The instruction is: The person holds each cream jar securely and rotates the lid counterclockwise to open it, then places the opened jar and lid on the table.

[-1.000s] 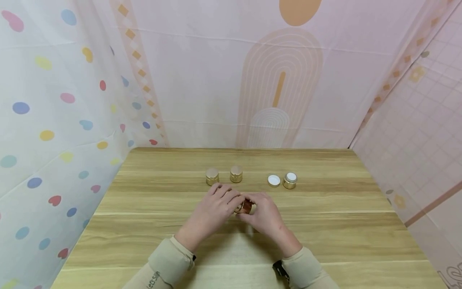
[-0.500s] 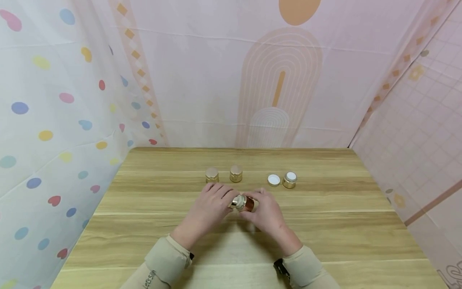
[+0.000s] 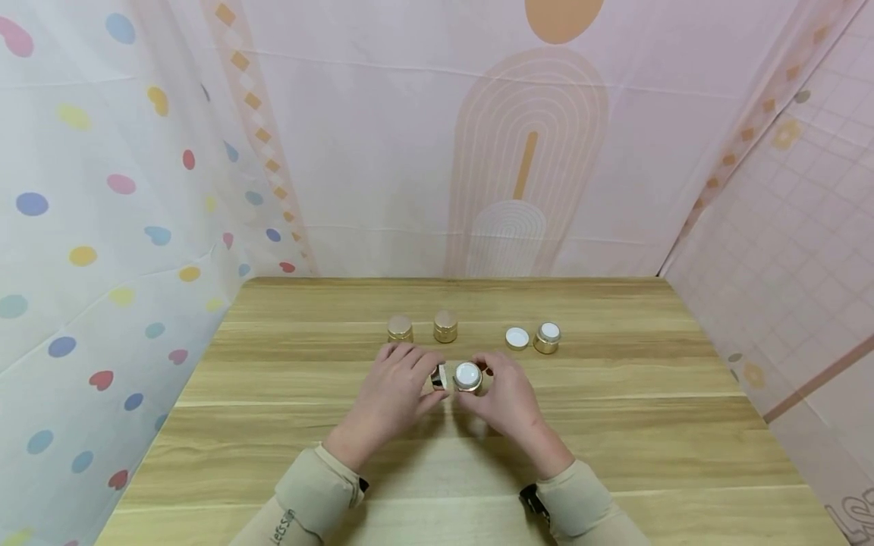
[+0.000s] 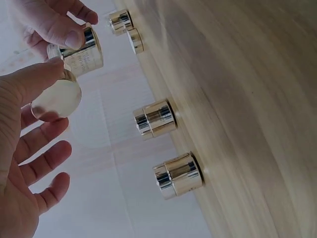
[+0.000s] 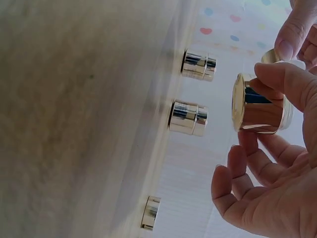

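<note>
My left hand point(image 3: 392, 394) pinches a round gold lid point(image 4: 58, 99) between thumb and fingers; in the head view the lid is tilted on its side. Close beside it, my right hand point(image 3: 507, 398) grips a small gold jar point(image 5: 260, 106) around its wall. The jar's top faces up with a white inner disc point(image 3: 467, 375) showing. A narrow gap separates lid from jar. In the left wrist view the lid's smooth outer top faces the camera, and the jar point(image 4: 84, 57) is held by the right thumb and fingers.
Two capped gold jars, the left one point(image 3: 400, 329) and the right one point(image 3: 445, 327), stand on the wooden table point(image 3: 287, 379) beyond my left hand. Farther right, an upturned lid point(image 3: 517, 338) with a white inside lies beside an uncapped jar point(image 3: 548, 337). Patterned cloth point(image 3: 382, 152) hangs behind.
The lid has come away from the jar and moved left with my left hand. The jar has turned from lying sideways to having its white top face up.
</note>
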The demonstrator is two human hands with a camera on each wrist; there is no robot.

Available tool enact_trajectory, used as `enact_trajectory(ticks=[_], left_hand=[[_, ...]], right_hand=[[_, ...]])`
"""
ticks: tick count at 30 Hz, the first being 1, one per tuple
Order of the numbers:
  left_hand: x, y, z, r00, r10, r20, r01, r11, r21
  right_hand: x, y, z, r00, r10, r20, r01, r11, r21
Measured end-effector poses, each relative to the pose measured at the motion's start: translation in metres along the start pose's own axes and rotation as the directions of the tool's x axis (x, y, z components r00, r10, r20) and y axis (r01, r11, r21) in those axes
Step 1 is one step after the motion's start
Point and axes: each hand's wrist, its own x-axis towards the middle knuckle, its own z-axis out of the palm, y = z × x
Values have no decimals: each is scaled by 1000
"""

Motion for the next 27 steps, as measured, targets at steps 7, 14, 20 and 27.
enact_trajectory(ticks=[7, 14, 20, 27], left_hand=[[0, 1, 3, 1000, -20, 11, 20, 999, -29], [1, 5, 10, 981, -133, 141, 147, 985, -91], [9, 16, 29, 941, -195, 276, 249, 952, -175], [43, 35, 53, 905, -187, 383, 266, 950, -166]], right_hand=[[-1, 2, 0, 1000, -14, 0, 14, 1000, -2], [0, 7, -4, 1000, 28, 12, -27, 997, -76], [5, 32, -27, 995, 90, 32, -80, 969, -232], [11, 75, -68, 976, 214, 43, -187, 922, -340]])
